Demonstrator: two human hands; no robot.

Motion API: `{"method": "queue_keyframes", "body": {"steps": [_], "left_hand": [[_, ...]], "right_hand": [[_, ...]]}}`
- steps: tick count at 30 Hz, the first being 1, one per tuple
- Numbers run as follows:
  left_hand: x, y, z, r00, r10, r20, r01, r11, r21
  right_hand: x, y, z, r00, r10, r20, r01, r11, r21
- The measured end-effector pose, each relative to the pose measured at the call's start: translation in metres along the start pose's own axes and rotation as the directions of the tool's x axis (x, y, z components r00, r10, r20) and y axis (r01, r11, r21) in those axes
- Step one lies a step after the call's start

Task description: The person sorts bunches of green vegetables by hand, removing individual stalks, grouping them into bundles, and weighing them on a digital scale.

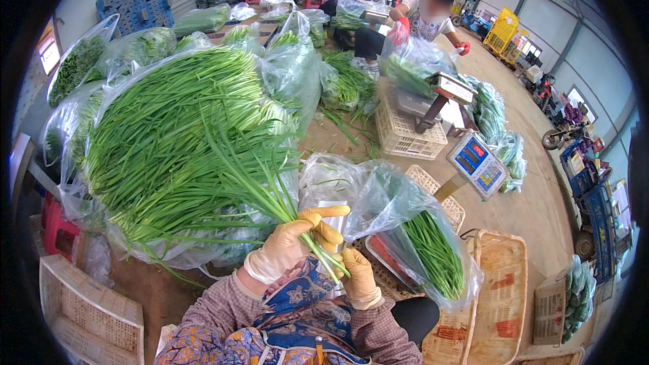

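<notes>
A small bunch of garlic chives (281, 205) is gripped in my left hand (289, 246), its leaves fanning up and to the left, its pale stems pointing down to the right. My right hand (359, 276) has its thumb and fingers curled at the lower stem ends, pinching them. Both hands wear thin yellowish gloves. Just beyond my left hand, a large heap of garlic chives (172, 132) lies in an opened clear plastic bag. Right of my hands, a clear bag (385, 203) with more chives (436, 253) in it rests on a scale tray (390, 258).
A scale display (476, 162) stands on a post at right. Plastic crates lie at lower left (91, 309) and right (499, 289). A co-worker in red gloves (426, 15) handles a bag over another scale (448, 86). Filled bags (289, 66) line the far side.
</notes>
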State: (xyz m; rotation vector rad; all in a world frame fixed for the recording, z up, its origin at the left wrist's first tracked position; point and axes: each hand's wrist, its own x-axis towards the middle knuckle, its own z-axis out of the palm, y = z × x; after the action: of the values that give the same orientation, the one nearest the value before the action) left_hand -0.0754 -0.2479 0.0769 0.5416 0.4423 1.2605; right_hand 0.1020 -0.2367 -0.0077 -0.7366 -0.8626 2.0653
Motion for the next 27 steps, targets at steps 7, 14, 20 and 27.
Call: {"method": "queue_keyframes", "body": {"steps": [7, 14, 20, 27], "left_hand": [[0.007, -0.006, -0.017, 0.991, 0.028, 0.130, -0.044, 0.992, 0.121], [0.011, -0.012, -0.029, 0.991, 0.084, 0.109, -0.096, 0.988, 0.117], [0.009, -0.050, -0.036, 0.999, 0.045, -0.021, -0.045, 0.999, -0.008], [0.010, -0.041, -0.049, 0.980, 0.195, -0.026, -0.196, 0.978, -0.070]], "right_hand": [[-0.004, -0.011, 0.000, 0.955, 0.262, 0.136, -0.235, 0.954, -0.186], [-0.010, -0.017, 0.015, 0.984, 0.165, 0.060, -0.146, 0.960, -0.238], [0.005, -0.018, 0.043, 0.960, -0.281, -0.002, 0.228, 0.782, -0.580], [0.005, 0.021, -0.049, 0.884, -0.276, -0.377, -0.076, 0.712, -0.698]]}}
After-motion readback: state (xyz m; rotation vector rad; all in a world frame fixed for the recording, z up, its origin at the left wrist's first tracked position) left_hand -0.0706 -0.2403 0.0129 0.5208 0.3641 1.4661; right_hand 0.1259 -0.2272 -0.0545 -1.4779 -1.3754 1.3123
